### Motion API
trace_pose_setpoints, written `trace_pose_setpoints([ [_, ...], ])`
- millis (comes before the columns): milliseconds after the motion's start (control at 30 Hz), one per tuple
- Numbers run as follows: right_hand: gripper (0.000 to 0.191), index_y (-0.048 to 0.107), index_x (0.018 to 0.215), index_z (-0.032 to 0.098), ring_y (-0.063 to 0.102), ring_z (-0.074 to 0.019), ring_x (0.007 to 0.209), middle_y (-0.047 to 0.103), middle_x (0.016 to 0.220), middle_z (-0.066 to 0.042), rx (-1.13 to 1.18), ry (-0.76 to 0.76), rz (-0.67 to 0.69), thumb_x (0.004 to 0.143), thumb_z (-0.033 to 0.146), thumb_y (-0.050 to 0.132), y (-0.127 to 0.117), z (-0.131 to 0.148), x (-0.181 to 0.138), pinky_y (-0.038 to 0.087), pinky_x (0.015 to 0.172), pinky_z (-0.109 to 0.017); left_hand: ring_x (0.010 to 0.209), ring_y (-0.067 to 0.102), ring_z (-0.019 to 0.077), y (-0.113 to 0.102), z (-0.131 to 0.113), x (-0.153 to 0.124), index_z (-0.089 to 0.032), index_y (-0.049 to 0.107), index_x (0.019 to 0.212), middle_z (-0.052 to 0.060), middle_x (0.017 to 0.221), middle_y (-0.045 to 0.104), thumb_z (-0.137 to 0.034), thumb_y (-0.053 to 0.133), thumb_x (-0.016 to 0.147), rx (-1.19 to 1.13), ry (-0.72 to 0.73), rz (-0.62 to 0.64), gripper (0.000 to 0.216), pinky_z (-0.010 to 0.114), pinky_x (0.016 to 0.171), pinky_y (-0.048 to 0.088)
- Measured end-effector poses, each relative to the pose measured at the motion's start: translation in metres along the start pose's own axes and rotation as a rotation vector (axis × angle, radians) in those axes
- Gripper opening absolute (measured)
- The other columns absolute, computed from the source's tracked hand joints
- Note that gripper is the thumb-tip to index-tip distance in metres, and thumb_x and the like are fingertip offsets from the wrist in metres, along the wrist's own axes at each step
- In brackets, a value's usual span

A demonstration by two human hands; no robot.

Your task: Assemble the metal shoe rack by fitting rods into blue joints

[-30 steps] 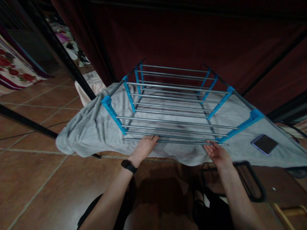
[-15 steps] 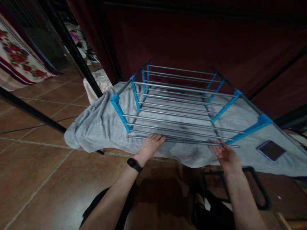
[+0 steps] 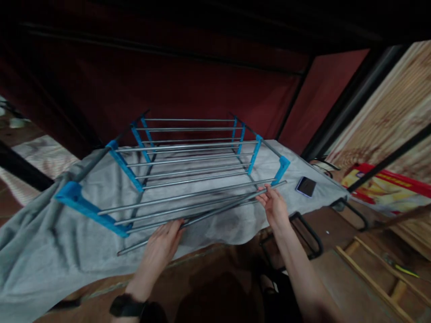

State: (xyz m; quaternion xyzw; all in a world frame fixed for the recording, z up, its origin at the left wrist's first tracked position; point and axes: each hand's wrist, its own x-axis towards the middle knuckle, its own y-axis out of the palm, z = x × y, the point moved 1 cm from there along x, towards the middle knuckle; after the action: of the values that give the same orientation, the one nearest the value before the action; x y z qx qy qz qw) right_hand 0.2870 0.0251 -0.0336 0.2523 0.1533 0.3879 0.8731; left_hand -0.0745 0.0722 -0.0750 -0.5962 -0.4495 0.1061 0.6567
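A rack (image 3: 188, 172) of grey metal tubes and blue plastic brackets (image 3: 88, 210) lies on a grey blanket. Along its near side runs a loose metal tube (image 3: 222, 209), slanting from lower left to upper right. My left hand (image 3: 163, 244) has its fingers curled over this tube left of its middle, with a dark band on the wrist. Closer to the tube's right end, my right hand (image 3: 274, 204) grips it with thumb and fingers, palm turned up. The tube's left end sticks out past the lowest bracket.
A phone (image 3: 305, 186) rests on the grey blanket (image 3: 222, 231) to the right. Black metal bars (image 3: 313, 237) stand below the blanket's edge. Farther right are a red and yellow box (image 3: 387, 190) and a wooden frame (image 3: 370, 278) on the floor. A dark red panel (image 3: 188, 85) rises behind the rack.
My view has swung right, bringing the box and wooden frame into sight. Both hands stay on the tube, which now slants more across the rack's near side.
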Motion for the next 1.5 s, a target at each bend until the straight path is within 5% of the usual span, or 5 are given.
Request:
trace_pose_setpoints([
  [1500, 0.033, 0.064, 0.1, 0.021, 0.066, -0.0114, 0.069, 0.074, 0.088, -0.002, -0.051, -0.061, 0.072, 0.074, 0.039, 0.073, 0.029, 0.009, 0.005, 0.058, 0.068, -0.025, 0.072, 0.073, 0.019, 0.004, 0.001, 0.005, -0.022, 0.057, 0.106, 0.004, 0.088, 0.076, -0.036, 0.038, 0.097, -0.081, 0.114, -0.046, 0.025, 0.026, 0.057, 0.055],
])
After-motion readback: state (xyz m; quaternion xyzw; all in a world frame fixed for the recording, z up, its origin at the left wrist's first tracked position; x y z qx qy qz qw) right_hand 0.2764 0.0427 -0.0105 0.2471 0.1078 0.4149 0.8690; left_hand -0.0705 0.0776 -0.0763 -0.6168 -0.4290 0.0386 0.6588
